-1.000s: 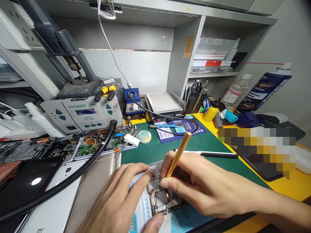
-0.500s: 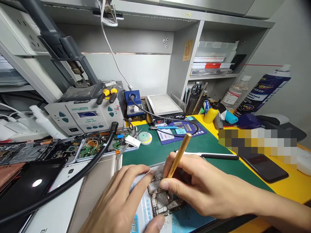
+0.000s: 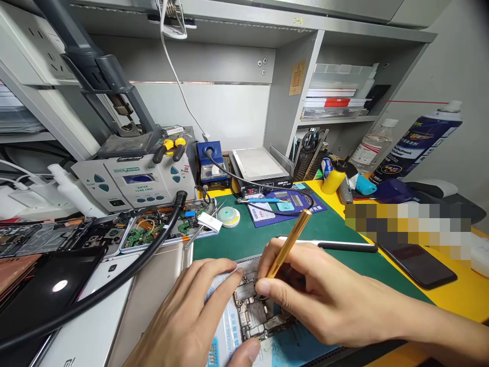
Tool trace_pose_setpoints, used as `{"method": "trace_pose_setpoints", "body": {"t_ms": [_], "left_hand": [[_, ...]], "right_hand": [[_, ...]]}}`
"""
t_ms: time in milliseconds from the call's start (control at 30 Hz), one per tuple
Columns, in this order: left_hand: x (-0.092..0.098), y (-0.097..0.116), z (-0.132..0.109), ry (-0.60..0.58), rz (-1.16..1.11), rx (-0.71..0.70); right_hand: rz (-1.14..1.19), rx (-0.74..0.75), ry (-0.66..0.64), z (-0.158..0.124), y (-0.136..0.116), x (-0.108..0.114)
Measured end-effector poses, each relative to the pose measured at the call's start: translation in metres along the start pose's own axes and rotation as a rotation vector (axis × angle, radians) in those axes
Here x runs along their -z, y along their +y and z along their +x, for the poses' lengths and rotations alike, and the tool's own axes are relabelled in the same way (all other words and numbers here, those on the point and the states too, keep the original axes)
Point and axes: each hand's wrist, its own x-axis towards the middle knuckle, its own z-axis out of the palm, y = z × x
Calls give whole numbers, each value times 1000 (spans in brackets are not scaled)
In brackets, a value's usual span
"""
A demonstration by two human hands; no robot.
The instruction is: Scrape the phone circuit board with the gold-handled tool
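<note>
A phone circuit board point(image 3: 256, 313) lies on a blue-and-white printed mat point(image 3: 225, 318). My left hand point(image 3: 198, 300) holds the board steady, its index fingertip at the upper left corner and its thumb by the lower edge. In a pen grip, my right hand point(image 3: 317, 290) is closed on a gold pen-shaped tool point(image 3: 289, 244). The tool's shaft leans up to the right, and its working tip is hidden behind my fingers over the board. My right hand also covers the board's right part.
Phones and open phone parts crowd the left, with a thick black hose point(image 3: 153, 250) across them. A rework station point(image 3: 133, 181), solder tin point(image 3: 228, 217) and heating plate point(image 3: 260, 165) stand behind. Right are a black-and-white brush-like tool point(image 3: 347, 247), a dark phone point(image 3: 418, 262) and a spray can point(image 3: 416, 142).
The gold tool's upper end has tilted further to the right, and my right hand has shifted slightly rightward. My left hand stays on the board. The whole view has shifted a little.
</note>
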Motion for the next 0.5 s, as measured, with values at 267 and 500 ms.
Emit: {"method": "trace_pose_setpoints", "body": {"t_ms": [267, 500], "left_hand": [[-2, 0, -2, -18, -10, 10], [-1, 2, 3, -20, -6, 16]], "right_hand": [[12, 12, 5, -1, 2, -2], [18, 8, 4, -3, 5, -2]]}}
